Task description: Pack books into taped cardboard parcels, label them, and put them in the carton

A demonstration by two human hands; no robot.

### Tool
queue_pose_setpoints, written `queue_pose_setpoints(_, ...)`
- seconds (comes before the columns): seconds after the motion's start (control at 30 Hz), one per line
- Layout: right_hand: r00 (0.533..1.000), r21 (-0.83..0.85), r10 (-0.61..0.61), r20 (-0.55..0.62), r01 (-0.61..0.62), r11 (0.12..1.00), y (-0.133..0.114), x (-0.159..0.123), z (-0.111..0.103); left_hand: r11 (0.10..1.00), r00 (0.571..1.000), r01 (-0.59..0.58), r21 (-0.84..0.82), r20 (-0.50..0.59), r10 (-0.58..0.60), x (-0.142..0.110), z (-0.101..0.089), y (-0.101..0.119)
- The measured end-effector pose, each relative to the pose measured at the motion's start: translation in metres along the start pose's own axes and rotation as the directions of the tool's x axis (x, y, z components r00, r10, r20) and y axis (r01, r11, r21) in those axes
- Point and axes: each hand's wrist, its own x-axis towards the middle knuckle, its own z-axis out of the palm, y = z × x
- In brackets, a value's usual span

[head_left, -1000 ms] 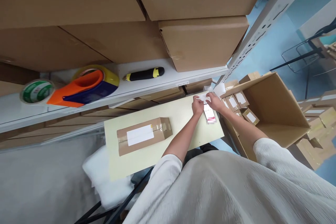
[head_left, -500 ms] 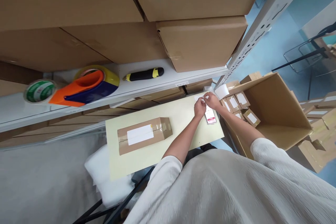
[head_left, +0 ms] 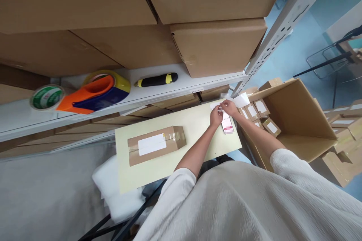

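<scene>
Both my hands are close together over the far right part of the cream-coloured tabletop (head_left: 203,150). My left hand (head_left: 216,116) is closed in a pinch, and my right hand (head_left: 229,108) pinches just beside it. Between their fingertips shows a small whitish piece (head_left: 220,109), too small to identify. A phone (head_left: 227,124) with a lit pink and white screen lies just below the hands. To the left, a taped cardboard box (head_left: 178,137) with a blank-looking white label (head_left: 152,144) lies on the tabletop, apart from both hands.
On the shelf (head_left: 183,77) lie an orange and blue tape dispenser (head_left: 93,96), a tape roll (head_left: 47,97) and a black-yellow utility knife (head_left: 157,80). Large cartons (head_left: 220,45) stand behind. At right, an open carton (head_left: 302,116) holds several small labelled boxes (head_left: 261,107).
My fingers have shifted slightly at the pinch, and the whitish piece shows a little more between them. The white paper beside my right hand sits slightly differently. The view has moved a little.
</scene>
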Motion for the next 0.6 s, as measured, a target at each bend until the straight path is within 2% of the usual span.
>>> queue_pose_setpoints(0.4, 0.999, 0.024, 0.03, 0.028, -0.03, 0.999, 0.0, 0.0025, -0.0016, 0.999, 0.998, -0.049, -0.007, 0.025, 0.049, -0.0015, -0.0035, -0.0002)
queue_pose_setpoints(0.6, 0.999, 0.003, 0.025, 0.038, -0.025, 1.0, 0.0047, 0.0044, 0.0, 0.997, 0.998, -0.057, 0.051, 0.006, 0.057, -0.0002, -0.0081, 0.0049)
